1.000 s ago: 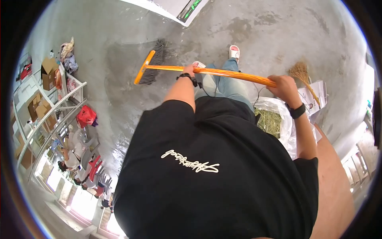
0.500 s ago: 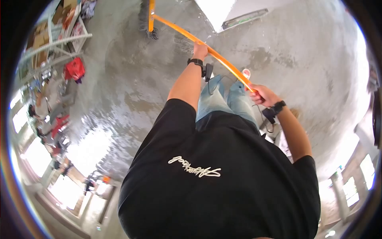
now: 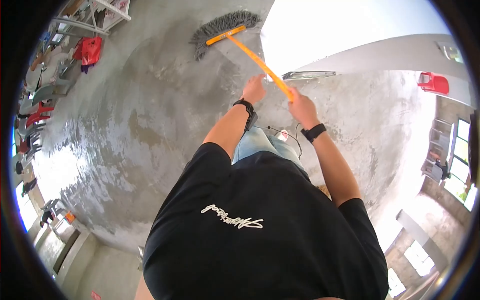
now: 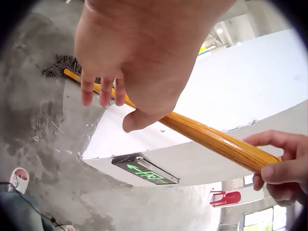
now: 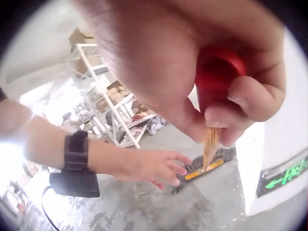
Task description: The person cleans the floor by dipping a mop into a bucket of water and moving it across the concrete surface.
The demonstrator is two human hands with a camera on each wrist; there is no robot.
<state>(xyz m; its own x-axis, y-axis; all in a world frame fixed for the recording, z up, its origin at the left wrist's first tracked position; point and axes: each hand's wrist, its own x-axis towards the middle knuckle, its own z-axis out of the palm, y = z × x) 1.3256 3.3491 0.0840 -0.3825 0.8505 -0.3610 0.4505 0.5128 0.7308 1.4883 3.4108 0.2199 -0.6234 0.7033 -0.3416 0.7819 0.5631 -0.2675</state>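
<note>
A flat mop with a grey string head (image 3: pixel 225 22) and a long orange handle (image 3: pixel 257 61) reaches out ahead, its head on the concrete floor. My right hand (image 3: pixel 303 107) grips the handle near its end. In the right wrist view the fingers curl round the red end cap (image 5: pixel 219 77). My left hand (image 3: pixel 254 90) is beside the handle in the head view, apart from it. Its fingers are spread and hold nothing, as the left hand (image 5: pixel 154 166) shows in the right wrist view.
A white block (image 3: pixel 320 35) with a green exit sign (image 4: pixel 144 169) at its base stands right of the mop. A metal rack (image 5: pixel 106 86) with boxes and a red bag (image 3: pixel 91 50) are at the left. A red stool (image 3: pixel 436 83) is far right.
The mop head has swung forward and to the right, round to the white block. My left hand has let go of the handle. My right hand has moved forward and inward, still gripping it.
</note>
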